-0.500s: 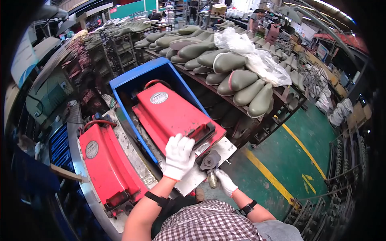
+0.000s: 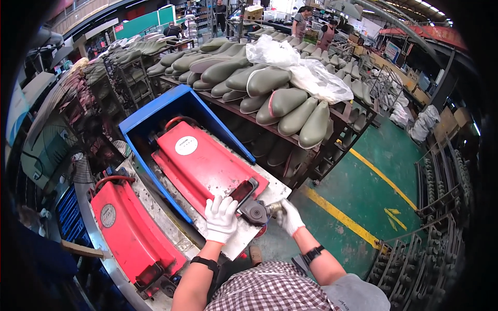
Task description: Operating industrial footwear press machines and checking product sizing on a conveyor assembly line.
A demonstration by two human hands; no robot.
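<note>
My right hand [image 2: 290,218], in a white glove, is closed around the brass-coloured end of a dark grey round-headed tool [image 2: 255,211]. I cannot make out the tool's exact kind. Its head lies against the near end of a red machine cover [image 2: 207,166], beside a black rectangular frame [image 2: 245,191]. My left hand [image 2: 221,218], also white-gloved, rests at the cover's near edge with its fingers stretched out, just left of the tool's head. The red cover sits on a pale metal bed [image 2: 282,191], partly inside a blue open housing [image 2: 155,108].
A second red cover [image 2: 132,225] lies to the left. Behind, a rack holds many olive-green boots [image 2: 285,101] and crumpled clear plastic [image 2: 319,80]. Metal racks [image 2: 425,249] stand at right beside a green floor with yellow lines [image 2: 342,217]. Several people are at the back.
My right hand has risen, and the tool has turned so that its brass end points right instead of down. My left hand has shifted off the black frame. The whole view has shifted.
</note>
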